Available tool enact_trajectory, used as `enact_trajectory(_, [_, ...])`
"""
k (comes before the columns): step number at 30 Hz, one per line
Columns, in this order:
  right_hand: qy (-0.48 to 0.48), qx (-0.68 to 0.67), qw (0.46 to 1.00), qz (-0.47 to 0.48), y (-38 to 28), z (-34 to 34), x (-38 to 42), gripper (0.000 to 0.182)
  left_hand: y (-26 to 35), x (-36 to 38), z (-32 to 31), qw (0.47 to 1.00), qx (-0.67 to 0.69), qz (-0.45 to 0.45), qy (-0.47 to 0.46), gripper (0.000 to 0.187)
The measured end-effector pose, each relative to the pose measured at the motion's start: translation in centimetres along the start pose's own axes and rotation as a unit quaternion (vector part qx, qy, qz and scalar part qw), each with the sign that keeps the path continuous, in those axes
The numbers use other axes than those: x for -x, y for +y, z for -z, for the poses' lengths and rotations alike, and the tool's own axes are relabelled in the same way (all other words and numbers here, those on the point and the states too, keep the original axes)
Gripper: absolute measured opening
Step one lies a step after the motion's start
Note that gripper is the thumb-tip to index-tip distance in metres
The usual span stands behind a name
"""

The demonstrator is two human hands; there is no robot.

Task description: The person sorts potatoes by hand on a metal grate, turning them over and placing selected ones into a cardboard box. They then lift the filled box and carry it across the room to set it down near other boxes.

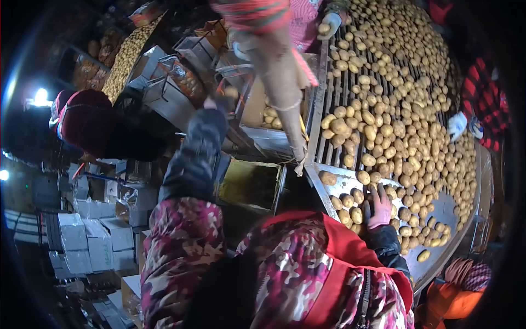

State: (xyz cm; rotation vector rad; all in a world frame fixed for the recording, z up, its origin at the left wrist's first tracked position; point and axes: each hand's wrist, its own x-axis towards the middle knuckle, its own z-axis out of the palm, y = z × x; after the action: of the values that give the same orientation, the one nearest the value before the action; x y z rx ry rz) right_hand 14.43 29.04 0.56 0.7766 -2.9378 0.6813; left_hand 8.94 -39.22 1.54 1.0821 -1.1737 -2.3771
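My right hand (379, 209), in a pink glove, lies among potatoes (405, 198) at the near end of a slatted sorting table (324, 109). Its fingers are stretched out and touch the potatoes around them. My left arm, in a dark sleeve, reaches forward on the left; the left hand (210, 103) at its end is dark and blurred, so its fingers cannot be made out. It is close to a cardboard box (252, 109) with potatoes in it. Below that box is an open yellowish bin (249, 183).
A wrapped post (285, 93) rises beside the table. Co-workers' gloved hands (457, 126) are at the table's right edge and a gloved hand (329, 26) at its far end. Another person (85, 123) is at left, near stacked white boxes (98, 244). An orange-clad person (452, 300) is lower right.
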Motion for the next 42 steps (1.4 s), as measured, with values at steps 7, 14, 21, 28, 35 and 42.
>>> enact_trajectory(7, [-0.001, -0.005, 1.0, -0.008, -0.1, 0.0, 0.5, 0.058, 2.1, -10.5, -0.5, 0.985, -0.107, -0.128, -0.054, 0.032])
enact_trajectory(14, [0.016, -0.004, 1.0, -0.016, -1.5, 1.2, 0.7, 0.057, -9.4, 0.2, 2.0, 0.977, -0.209, -0.043, -0.004, 0.026])
enact_trajectory(21, [0.003, 0.037, 0.999, -0.033, -0.2, 0.0, 1.2, 0.06, -14.5, 11.3, 0.3, 0.97, -0.236, -0.064, -0.018, 0.026])
enact_trajectory(28, [-0.083, 0.033, 0.994, 0.061, -3.1, 1.5, 0.2, 0.068, -17.3, 25.2, -9.6, 0.773, -0.445, -0.408, -0.196, 0.015])
enact_trajectory(35, [0.016, 0.223, 0.971, -0.085, 5.4, 5.1, -0.2, 0.052, -16.4, 25.2, -10.1, 0.865, -0.417, -0.094, -0.263, 0.015])
enact_trajectory(42, [0.037, 0.226, 0.947, -0.227, 4.1, 2.1, 5.6, 0.056, -22.5, 25.0, -23.5, 0.638, -0.545, -0.372, -0.398, 0.038])
